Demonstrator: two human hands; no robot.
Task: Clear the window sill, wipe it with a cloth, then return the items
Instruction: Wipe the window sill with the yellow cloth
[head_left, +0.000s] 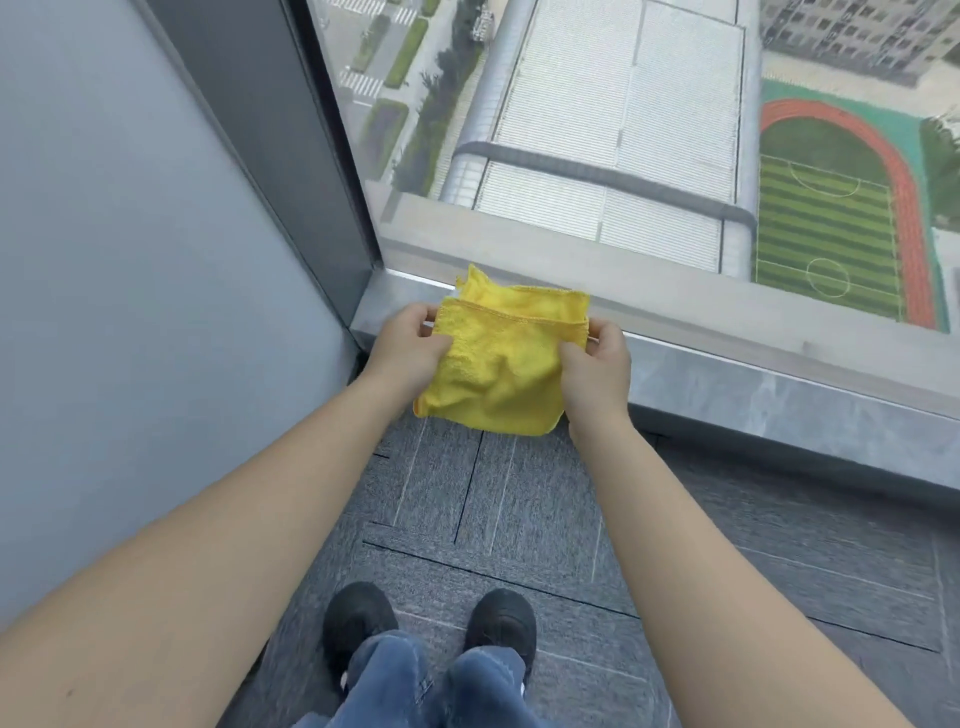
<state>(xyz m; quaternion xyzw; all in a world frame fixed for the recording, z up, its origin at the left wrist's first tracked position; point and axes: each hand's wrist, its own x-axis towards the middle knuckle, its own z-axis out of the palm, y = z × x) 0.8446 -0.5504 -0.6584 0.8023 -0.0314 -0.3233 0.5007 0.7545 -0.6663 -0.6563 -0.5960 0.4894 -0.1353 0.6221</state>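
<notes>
Hands pinch the yellow cloth (498, 364) at opposite edges (left hand (410, 345), right hand (597, 371)), folding it flat, likely for wiping the window sill (753, 384).

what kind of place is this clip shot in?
Probably an upper floor of a high-rise, perhaps an office. The window looks far down on rooftops and a sports field, above a stone window sill and grey carpet tiles.

High-rise office interior, by the look of it.
Grey striped carpet tiles (519, 519) underfoot, a grey stone window sill (779, 395), and floor-deep glass (571, 130) overlooking rooftops and a sports field far below.
</notes>
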